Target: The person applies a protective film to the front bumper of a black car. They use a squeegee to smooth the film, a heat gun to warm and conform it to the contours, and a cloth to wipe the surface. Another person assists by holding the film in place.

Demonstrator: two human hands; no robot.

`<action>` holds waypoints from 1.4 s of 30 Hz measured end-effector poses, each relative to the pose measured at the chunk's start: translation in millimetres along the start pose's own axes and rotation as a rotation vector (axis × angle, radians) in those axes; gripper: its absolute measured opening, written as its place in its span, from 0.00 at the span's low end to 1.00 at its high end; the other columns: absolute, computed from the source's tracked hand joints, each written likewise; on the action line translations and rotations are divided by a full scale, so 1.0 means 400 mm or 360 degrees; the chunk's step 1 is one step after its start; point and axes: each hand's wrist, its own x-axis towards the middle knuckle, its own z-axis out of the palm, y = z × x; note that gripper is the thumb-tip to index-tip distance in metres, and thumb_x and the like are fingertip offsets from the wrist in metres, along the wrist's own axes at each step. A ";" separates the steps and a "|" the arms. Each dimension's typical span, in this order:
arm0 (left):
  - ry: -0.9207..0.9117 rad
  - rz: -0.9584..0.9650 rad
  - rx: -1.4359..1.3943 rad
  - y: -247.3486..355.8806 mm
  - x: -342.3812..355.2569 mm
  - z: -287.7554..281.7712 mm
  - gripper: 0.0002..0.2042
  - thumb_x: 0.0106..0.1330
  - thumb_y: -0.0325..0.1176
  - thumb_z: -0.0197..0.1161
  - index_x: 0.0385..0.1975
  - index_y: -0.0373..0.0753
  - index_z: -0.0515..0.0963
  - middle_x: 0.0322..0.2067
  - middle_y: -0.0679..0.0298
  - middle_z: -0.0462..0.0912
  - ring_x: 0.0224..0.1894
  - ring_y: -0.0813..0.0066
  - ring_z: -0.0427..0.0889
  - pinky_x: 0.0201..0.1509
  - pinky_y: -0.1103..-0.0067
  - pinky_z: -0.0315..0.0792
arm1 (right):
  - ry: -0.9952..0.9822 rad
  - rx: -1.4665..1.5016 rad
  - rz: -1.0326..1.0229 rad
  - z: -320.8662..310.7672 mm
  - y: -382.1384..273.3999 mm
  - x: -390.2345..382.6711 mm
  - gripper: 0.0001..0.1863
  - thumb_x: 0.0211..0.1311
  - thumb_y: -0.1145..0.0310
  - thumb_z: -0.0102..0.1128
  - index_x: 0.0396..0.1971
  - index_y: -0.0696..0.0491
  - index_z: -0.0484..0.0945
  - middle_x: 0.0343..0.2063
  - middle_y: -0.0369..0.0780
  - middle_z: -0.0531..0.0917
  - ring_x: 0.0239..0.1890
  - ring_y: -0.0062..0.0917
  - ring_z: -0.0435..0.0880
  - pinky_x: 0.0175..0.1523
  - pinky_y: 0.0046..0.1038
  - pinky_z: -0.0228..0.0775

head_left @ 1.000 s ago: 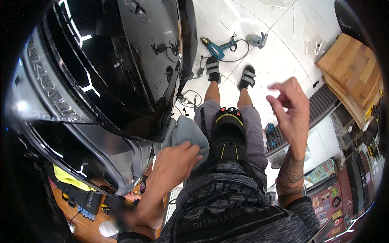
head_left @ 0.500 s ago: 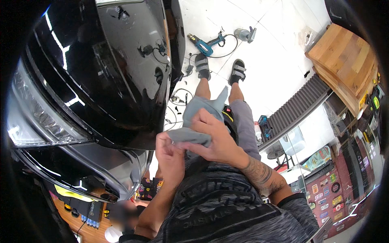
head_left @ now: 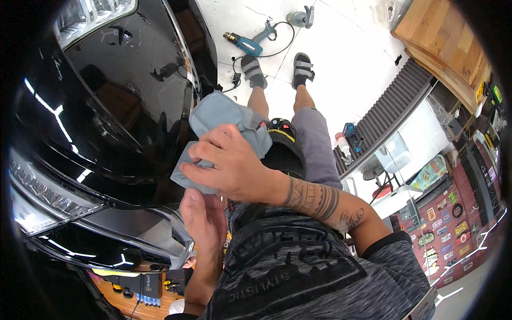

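My right hand (head_left: 229, 162) is closed on a folded grey-blue cloth (head_left: 216, 113), its fingers bent over the upper side. One part of the cloth spreads out beyond the knuckles, and another pokes out past the fingertips toward the car. Just below, my left hand (head_left: 205, 221) has its thumb up against the cloth's lower edge. Its fingers go in under the cloth and are partly hidden there. Close on the left stands a glossy black car body (head_left: 133, 154), and the cloth overlaps its edge in the view.
A blue-green heat gun (head_left: 248, 44) with its cord and a spray bottle (head_left: 301, 18) lie on the white tiled floor (head_left: 341, 58) beyond my feet. At right are a wooden cabinet (head_left: 440, 42) and a ribbed dark mat (head_left: 392, 109). A headlight (head_left: 48, 192) is at far left.
Both hands and the cloth have moved left toward the car. My right hand now lies over the cloth, above my left hand. The view has shifted, so more of the car shows.
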 end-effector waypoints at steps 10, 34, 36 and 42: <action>0.0185 0.0149 -0.0100 -0.036 0.088 0.046 0.22 0.75 0.41 0.39 0.60 0.31 0.61 0.59 0.55 0.66 0.63 0.65 0.65 0.67 0.66 0.56 | -0.0079 0.0143 -0.0010 0.002 0.086 0.046 0.13 0.39 0.71 0.63 0.31 0.50 0.80 0.33 0.36 0.73 0.37 0.32 0.71 0.39 0.32 0.67; 0.0042 0.0180 0.0449 -0.116 -0.076 0.023 0.27 0.72 0.39 0.48 0.66 0.35 0.51 0.61 0.56 0.62 0.64 0.64 0.63 0.66 0.68 0.59 | -0.0028 0.0304 -0.0315 -0.073 0.039 -0.116 0.16 0.46 0.71 0.60 0.39 0.54 0.79 0.40 0.41 0.77 0.42 0.35 0.76 0.46 0.34 0.71; 0.0076 0.0285 0.0586 -0.089 -0.084 0.004 0.27 0.73 0.39 0.48 0.66 0.34 0.51 0.61 0.55 0.62 0.63 0.64 0.64 0.66 0.68 0.59 | 0.0044 0.0256 -0.0353 -0.048 0.011 -0.092 0.16 0.46 0.71 0.59 0.40 0.53 0.79 0.40 0.41 0.77 0.42 0.33 0.76 0.46 0.32 0.72; 0.0151 0.0466 0.0874 -0.046 -0.062 -0.033 0.27 0.74 0.42 0.43 0.64 0.28 0.54 0.58 0.55 0.65 0.58 0.70 0.67 0.61 0.76 0.61 | 0.0207 0.0187 -0.0358 0.014 -0.016 -0.048 0.17 0.46 0.71 0.59 0.40 0.54 0.80 0.39 0.41 0.76 0.41 0.34 0.76 0.44 0.30 0.73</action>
